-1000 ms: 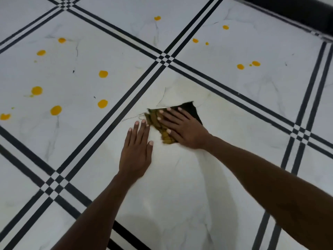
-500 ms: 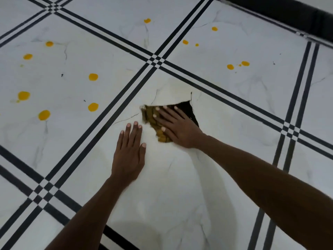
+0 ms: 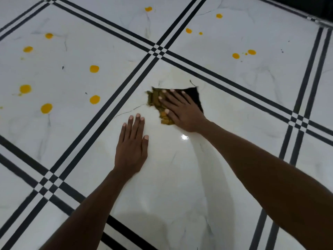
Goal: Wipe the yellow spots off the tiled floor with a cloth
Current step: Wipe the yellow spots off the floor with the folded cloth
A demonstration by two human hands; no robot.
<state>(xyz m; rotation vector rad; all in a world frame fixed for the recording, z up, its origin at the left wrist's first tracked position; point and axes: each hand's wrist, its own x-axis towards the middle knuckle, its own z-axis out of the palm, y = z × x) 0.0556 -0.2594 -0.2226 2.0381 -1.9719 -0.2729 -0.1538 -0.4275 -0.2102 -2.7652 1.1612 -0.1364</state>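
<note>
My right hand [image 3: 182, 112] presses flat on a dark cloth [image 3: 194, 97] whose left part is stained yellow, on the middle white tile [image 3: 171, 177]. My left hand [image 3: 132, 143] rests flat on the same tile, just left of and nearer than the cloth, not touching it. Several yellow spots [image 3: 94, 99] dot the tile to the left. More yellow spots [image 3: 235, 55] lie on the far right tile and one [image 3: 148, 9] on the far tile. A faint yellowish smear shows around the cloth.
Black triple-line borders [image 3: 158, 50] cross the white marble-look floor and frame each tile. A dark wall base [image 3: 306, 6] runs along the top right corner.
The view has shifted a little. My right hand and the cloth stay on the same tile, sliding slightly; my left hand remains flat beside them.
</note>
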